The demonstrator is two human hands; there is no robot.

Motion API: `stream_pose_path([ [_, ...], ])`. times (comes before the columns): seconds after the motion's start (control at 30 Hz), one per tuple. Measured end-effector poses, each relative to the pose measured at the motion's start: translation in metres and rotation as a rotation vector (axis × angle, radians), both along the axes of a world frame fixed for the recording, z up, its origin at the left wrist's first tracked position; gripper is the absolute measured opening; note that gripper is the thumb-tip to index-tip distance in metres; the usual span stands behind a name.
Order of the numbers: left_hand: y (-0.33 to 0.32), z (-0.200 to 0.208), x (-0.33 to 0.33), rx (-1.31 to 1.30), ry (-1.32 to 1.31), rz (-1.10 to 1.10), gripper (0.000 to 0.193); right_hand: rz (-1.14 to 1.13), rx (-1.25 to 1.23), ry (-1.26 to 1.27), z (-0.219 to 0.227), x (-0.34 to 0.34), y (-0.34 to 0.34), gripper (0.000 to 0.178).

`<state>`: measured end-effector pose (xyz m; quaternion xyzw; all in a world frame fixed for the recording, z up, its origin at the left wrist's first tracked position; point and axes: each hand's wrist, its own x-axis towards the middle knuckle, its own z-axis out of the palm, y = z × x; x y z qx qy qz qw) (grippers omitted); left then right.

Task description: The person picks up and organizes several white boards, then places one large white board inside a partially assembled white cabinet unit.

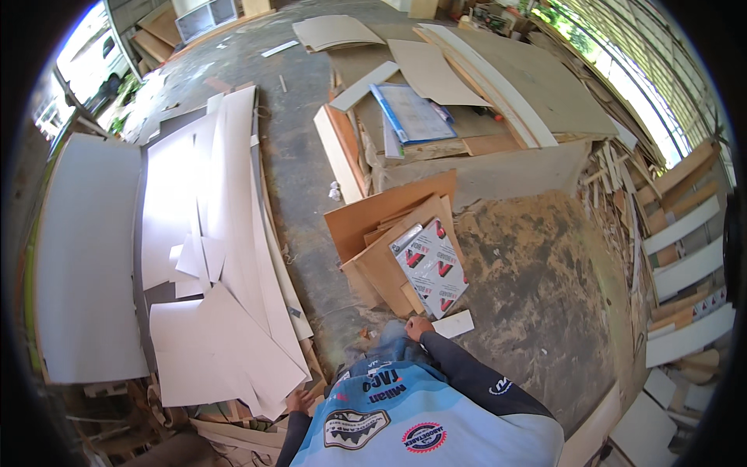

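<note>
My left hand (pixel 299 401) hangs at my left side, beside the lower corner of a pale sheet (pixel 226 350) on the left stack. Its fingers look loosely apart, and I see nothing in them; whether it touches the sheet I cannot tell. In front of my body, my right hand (pixel 419 328) is curled closed near my knee; the inside of its fingers is hidden. Just beyond it leans a board wrapped in printed silver-white film (pixel 433 268), resting against brown boards (pixel 381 268). A small white strip (pixel 454 324) lies on the floor near my right hand.
Long white sheets (pixel 229 171) are stacked at the left, beside a large pale panel (pixel 89 257). Ahead, a low worktable (pixel 537 86) carries loose boards and a blue-edged clear folder (pixel 412 113). Sawdust (pixel 537 249) covers the floor at right, near piled offcuts (pixel 615 187).
</note>
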<state>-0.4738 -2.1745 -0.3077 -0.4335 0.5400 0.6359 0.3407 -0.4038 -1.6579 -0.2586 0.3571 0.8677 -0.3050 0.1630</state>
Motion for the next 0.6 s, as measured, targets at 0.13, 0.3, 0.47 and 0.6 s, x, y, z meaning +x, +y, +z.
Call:
stream_pose_path([
  [0.13,0.08,0.022,-0.058,-0.146,0.184,-0.375,0.046,-0.021,-0.081,-0.103,0.017,0.026,0.026,0.024],
  [0.3,0.134,0.041,-0.124,-0.136,0.351,-0.505,0.052,-0.115,-0.196,-0.189,0.002,0.029,0.057,0.03],
  [0.47,0.17,0.032,-0.147,0.18,0.202,-0.157,0.007,-0.119,-0.133,0.021,-0.032,0.02,0.089,0.024],
  [0.6,0.202,0.021,-0.121,-0.078,0.339,-0.304,0.011,-0.384,-0.395,0.123,-0.025,0.005,0.116,0.018],
])
